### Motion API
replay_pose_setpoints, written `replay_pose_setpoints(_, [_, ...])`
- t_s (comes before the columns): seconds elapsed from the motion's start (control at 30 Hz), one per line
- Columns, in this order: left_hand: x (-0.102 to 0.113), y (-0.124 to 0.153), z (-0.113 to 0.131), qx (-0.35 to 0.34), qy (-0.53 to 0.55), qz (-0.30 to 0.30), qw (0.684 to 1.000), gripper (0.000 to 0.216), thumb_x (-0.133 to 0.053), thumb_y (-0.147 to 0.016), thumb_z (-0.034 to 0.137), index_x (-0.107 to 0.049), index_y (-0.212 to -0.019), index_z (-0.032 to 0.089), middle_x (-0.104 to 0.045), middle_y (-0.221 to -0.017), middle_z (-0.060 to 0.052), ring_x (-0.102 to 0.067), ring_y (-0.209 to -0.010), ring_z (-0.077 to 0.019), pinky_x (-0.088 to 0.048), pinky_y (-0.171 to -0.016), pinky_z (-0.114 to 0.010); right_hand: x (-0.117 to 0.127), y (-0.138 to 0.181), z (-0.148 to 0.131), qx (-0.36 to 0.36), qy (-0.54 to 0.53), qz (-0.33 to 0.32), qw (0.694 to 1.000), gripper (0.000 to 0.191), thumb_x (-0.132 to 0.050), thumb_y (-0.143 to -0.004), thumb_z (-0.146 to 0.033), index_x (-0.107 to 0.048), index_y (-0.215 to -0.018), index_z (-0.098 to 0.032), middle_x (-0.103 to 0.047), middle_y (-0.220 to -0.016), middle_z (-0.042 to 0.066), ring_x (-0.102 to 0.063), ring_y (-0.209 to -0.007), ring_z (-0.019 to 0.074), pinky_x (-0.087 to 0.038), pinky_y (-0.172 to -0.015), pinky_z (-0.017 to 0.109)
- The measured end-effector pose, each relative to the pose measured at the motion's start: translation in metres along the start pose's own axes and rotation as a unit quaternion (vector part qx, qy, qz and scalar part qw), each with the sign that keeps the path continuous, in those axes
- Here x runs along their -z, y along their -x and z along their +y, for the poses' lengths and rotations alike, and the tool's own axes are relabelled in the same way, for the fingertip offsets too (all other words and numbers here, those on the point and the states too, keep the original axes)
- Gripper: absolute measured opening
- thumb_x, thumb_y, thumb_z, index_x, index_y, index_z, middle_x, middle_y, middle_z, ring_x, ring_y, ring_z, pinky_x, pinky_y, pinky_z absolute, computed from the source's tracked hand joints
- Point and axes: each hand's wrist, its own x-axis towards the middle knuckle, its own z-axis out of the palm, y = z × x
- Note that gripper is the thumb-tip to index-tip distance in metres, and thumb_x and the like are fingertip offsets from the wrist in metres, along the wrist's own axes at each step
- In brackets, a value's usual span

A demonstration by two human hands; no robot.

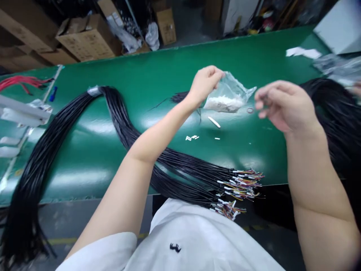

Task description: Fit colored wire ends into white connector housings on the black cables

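Observation:
My left hand [205,83] pinches the top edge of a clear plastic bag [236,86], which has many small white pieces [224,102] gathered in its bottom. To the right of the bag, apart from it, my right hand [287,107] is raised with loosely bent, parted fingers, slightly blurred; nothing shows in it. A small ring [249,110] lies between the bag and that hand. Several short white pieces [192,138] and a longer white piece [214,122] lie on the green table [175,60] below the bag.
A long bundle of black cables [118,113] curves across the table, its coloured wire ends [244,184] at the front edge near my body. More black cables [332,113] are heaped at right, where part of another person's hand [357,88] shows. Cardboard boxes [87,39] stand behind the table.

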Motion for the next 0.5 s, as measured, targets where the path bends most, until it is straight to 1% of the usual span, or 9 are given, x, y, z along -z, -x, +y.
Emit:
replay_pose_setpoints(0.03, [0.016, 0.008, 0.002, 0.023, 0.009, 0.003, 1.000, 0.016, -0.049, -0.099, 0.011, -0.064, -0.093, 0.011, -0.050, -0.065, 0.004, -0.041, -0.059, -0.0057, -0.035, -0.067, -0.022, -0.007, 0.007, 0.014, -0.034, 0.059, -0.063, 0.996, 0.017, -0.067, -0.091, -0.039, -0.076, -0.092, -0.024, -0.073, -0.084, 0.003, -0.066, -0.067, 0.0131, -0.053, -0.058, 0.028])
replay_pose_setpoints(0.07, [0.032, 0.018, 0.003, 0.046, 0.019, 0.006, 0.999, 0.016, -0.048, -0.100, 0.012, -0.064, -0.096, 0.011, -0.048, -0.065, 0.004, -0.037, -0.056, -0.0048, -0.033, -0.064, -0.021, -0.017, 0.013, 0.033, -0.073, 0.143, -0.139, 0.977, 0.020, -0.064, -0.092, -0.040, -0.076, -0.092, -0.024, -0.073, -0.082, 0.004, -0.066, -0.066, 0.0148, -0.054, -0.059, 0.031])
replay_pose_setpoints(0.1, [0.047, 0.029, 0.003, 0.067, 0.027, 0.011, 0.997, 0.016, -0.048, -0.101, 0.012, -0.063, -0.097, 0.011, -0.045, -0.065, 0.005, -0.033, -0.054, -0.0042, -0.031, -0.062, -0.020, -0.028, 0.017, 0.054, -0.094, 0.192, -0.181, 0.960, 0.017, -0.068, -0.088, -0.036, -0.077, -0.091, -0.022, -0.073, -0.082, 0.006, -0.067, -0.068, 0.0179, -0.057, -0.063, 0.035])
replay_pose_setpoints(0.13, [0.061, 0.040, 0.001, 0.083, 0.033, 0.020, 0.996, 0.016, -0.048, -0.100, 0.012, -0.064, -0.097, 0.012, -0.044, -0.064, 0.005, -0.031, -0.053, -0.0040, -0.029, -0.059, -0.020, -0.041, 0.021, 0.075, -0.095, 0.243, -0.190, 0.946, 0.010, -0.071, -0.083, -0.029, -0.076, -0.087, -0.021, -0.073, -0.084, 0.007, -0.067, -0.070, 0.0202, -0.058, -0.069, 0.039])
replay_pose_setpoints(0.17, [0.074, 0.051, -0.003, 0.094, 0.037, 0.032, 0.994, 0.015, -0.049, -0.100, 0.011, -0.064, -0.096, 0.013, -0.043, -0.064, 0.005, -0.029, -0.052, -0.0040, -0.027, -0.056, -0.021, -0.054, 0.023, 0.095, -0.084, 0.290, -0.179, 0.937, 0.006, -0.072, -0.079, -0.023, -0.075, -0.083, -0.019, -0.072, -0.088, 0.009, -0.068, -0.076, 0.0228, -0.058, -0.078, 0.043])
replay_pose_setpoints(0.2, [0.085, 0.063, -0.008, 0.102, 0.039, 0.048, 0.993, 0.014, -0.051, -0.098, 0.010, -0.064, -0.093, 0.014, -0.043, -0.063, 0.005, -0.029, -0.052, -0.0042, -0.026, -0.055, -0.021, -0.065, 0.025, 0.113, -0.073, 0.317, -0.165, 0.931, 0.004, -0.070, -0.078, -0.018, -0.073, -0.081, -0.019, -0.071, -0.091, 0.011, -0.068, -0.083, 0.0258, -0.056, -0.085, 0.047])
replay_pose_setpoints(0.27, [0.105, 0.084, -0.022, 0.117, 0.038, 0.081, 0.989, 0.015, -0.051, -0.096, 0.008, -0.063, -0.090, 0.015, -0.043, -0.061, 0.005, -0.030, -0.051, -0.0045, -0.025, -0.052, -0.021, -0.082, 0.026, 0.139, -0.050, 0.358, -0.146, 0.921, 0.007, -0.064, -0.080, -0.014, -0.070, -0.080, -0.018, -0.069, -0.093, 0.012, -0.067, -0.090, 0.0289, -0.053, -0.092, 0.049])
replay_pose_setpoints(0.4, [0.133, 0.118, -0.055, 0.138, 0.051, 0.135, 0.980, 0.017, -0.049, -0.092, 0.006, -0.063, -0.089, 0.015, -0.040, -0.058, 0.006, -0.031, -0.047, -0.0044, -0.022, -0.049, -0.019, -0.111, 0.017, 0.154, -0.012, 0.368, -0.182, 0.912, 0.012, -0.060, -0.085, -0.017, -0.070, -0.091, -0.019, -0.067, -0.090, 0.009, -0.066, -0.086, 0.0257, -0.055, -0.085, 0.043])
replay_pose_setpoints(0.5, [0.149, 0.136, -0.070, 0.155, 0.062, 0.171, 0.971, 0.014, -0.050, -0.093, 0.010, -0.061, -0.088, 0.017, -0.039, -0.058, 0.007, -0.027, -0.045, -0.0042, -0.020, -0.047, -0.019, -0.134, 0.003, 0.155, 0.024, 0.352, -0.222, 0.909, 0.026, -0.068, -0.086, -0.025, -0.070, -0.111, -0.019, -0.068, -0.107, 0.010, -0.067, -0.092, 0.0241, -0.058, -0.088, 0.041])
